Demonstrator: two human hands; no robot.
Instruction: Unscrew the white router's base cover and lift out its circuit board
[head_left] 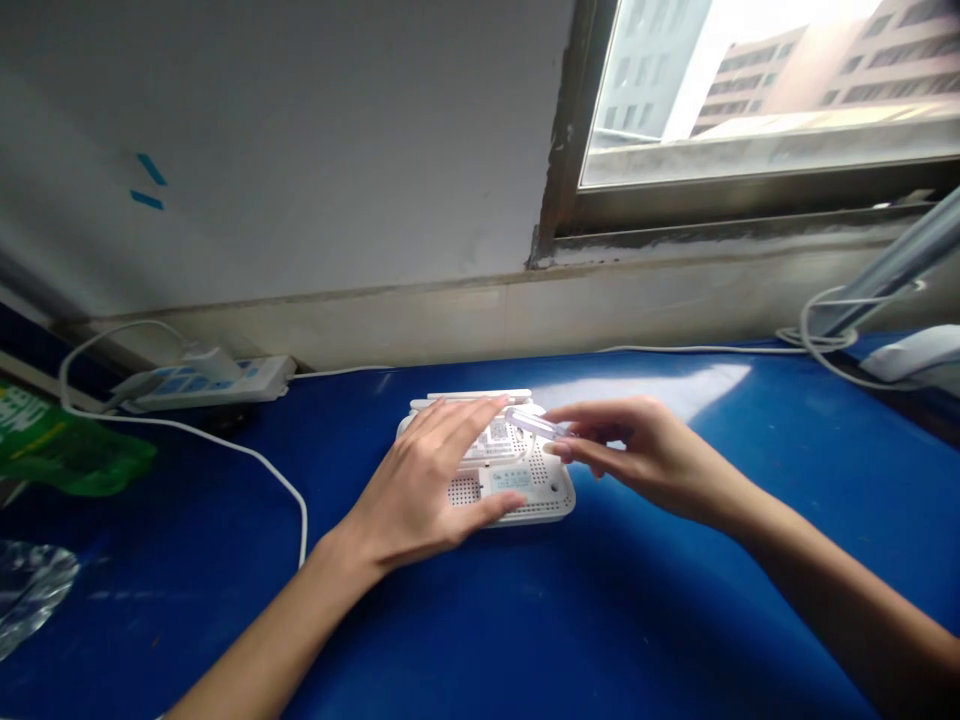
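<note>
— Blue desk (225,615), white router (529,508) underside up: why is your left hand (416,480) on it?
— My fingers (465,425) lie open and flat across it, pinning it so it can't slide.
— And your right hand (637,455)?
— Its fingers close in a pinch on a small translucent plastic piece (531,423), just above the router.
— Room to move?
— Wall (262,200) behind, power strip (202,385) left; open desk runs right.

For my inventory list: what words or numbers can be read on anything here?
Pale blue label on the white vented plastic router: too small to read.
White printed sticker above it: too blurred to read.
Green plastic bag: large pale characters, too blurred to read.
Nothing else is legible.
</note>
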